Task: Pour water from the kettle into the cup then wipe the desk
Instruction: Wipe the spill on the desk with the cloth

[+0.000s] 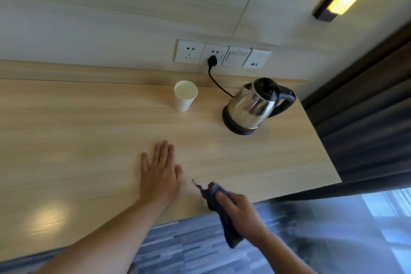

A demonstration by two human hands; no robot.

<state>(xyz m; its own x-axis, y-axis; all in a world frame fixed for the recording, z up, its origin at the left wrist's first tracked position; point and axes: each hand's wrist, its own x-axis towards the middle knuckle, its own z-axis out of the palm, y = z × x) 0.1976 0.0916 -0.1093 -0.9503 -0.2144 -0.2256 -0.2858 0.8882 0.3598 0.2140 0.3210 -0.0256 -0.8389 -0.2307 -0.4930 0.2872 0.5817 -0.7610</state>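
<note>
A: What is seen on the bench (89, 131)?

B: A white paper cup (185, 95) is stood upright towards the back, near the wall. A steel kettle (253, 107) is seated on its black base (231, 124) to the right of the cup, well apart from it, with the handle turned to the right. A black cord (219, 85) is run from behind the kettle up to a plug (212, 60) set in the wall socket panel (222, 54).

A: How is the left hand (160, 176) placed?

B: It is laid flat on the bench, palm down, with the fingers (163, 151) stretched out and only slightly spread. Nothing is held by it.

A: And the right hand (240, 213)?

B: A dark blue cloth (226, 227) is gripped by it, the fingers being clamped around the cloth at the front edge of the bench. One end of the cloth is pressed to the bench surface just beside the left hand; the other end is hung down past the edge, over the grey floor (200, 251). The cloth is somewhat blurred.

A: Is water seen in the cup?

B: A pale inside is shown, but the level cannot be told.
</note>
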